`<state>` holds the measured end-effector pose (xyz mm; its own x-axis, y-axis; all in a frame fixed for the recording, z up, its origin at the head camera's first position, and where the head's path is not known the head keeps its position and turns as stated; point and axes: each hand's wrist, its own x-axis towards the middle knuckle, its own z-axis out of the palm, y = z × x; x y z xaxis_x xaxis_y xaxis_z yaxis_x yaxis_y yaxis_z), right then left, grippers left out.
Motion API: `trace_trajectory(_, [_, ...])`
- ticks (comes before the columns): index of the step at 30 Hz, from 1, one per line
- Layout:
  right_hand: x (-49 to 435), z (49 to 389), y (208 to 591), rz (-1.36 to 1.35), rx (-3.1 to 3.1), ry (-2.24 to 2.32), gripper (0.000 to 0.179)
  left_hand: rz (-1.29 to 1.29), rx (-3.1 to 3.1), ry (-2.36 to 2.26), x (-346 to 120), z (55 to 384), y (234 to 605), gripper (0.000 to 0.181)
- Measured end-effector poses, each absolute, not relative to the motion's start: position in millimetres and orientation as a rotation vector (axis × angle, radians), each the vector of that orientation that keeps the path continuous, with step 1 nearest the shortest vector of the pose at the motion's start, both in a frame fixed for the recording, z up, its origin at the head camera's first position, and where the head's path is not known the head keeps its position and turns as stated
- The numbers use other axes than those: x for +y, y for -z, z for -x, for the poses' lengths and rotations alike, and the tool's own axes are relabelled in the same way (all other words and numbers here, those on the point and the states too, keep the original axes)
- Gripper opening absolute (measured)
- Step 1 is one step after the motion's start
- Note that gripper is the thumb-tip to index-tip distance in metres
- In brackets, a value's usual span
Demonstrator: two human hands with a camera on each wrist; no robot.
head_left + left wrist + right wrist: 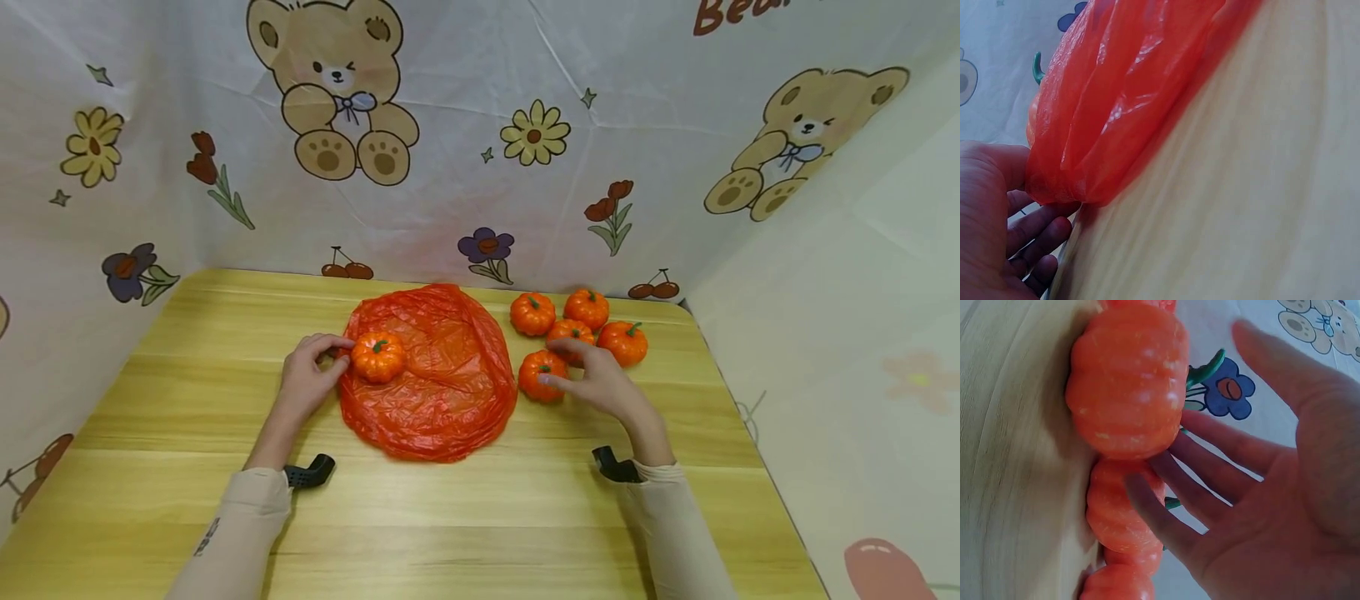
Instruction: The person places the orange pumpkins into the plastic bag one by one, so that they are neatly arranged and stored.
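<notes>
Far left first: with the left hand (306,371), pinching the rim of the red plastic bag (442,404) between thumb and fingers, a narrow grip, likely to steady the edge. Just inside that rim, to a single pumpkin (378,360), upright, stem up, perhaps weighing the bag down. Now across the crumpled bag to five pumpkins (573,328), clustered just beside it on the wooden table (450,525), seemingly for easy reach. And with the right hand (609,387), spread wide about the nearest pumpkin (1125,384), gripping nothing, no telling about actual contact.
</notes>
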<state>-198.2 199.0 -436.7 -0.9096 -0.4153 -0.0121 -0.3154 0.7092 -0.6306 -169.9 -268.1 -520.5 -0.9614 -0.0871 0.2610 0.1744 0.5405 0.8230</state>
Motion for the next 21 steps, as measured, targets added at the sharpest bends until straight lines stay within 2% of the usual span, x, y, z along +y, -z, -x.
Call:
trace_trajectory(10, [195.5,198.3,443.4,0.672,2.657,0.878,0.081,0.074,-2.507,1.37,-269.2,170.1,522.1,0.021])
trace_trajectory(21, [197.1,198.0,441.1,0.69,2.763,0.899,0.082,0.074,-2.514,1.374,-268.7,171.1,522.6,0.022])
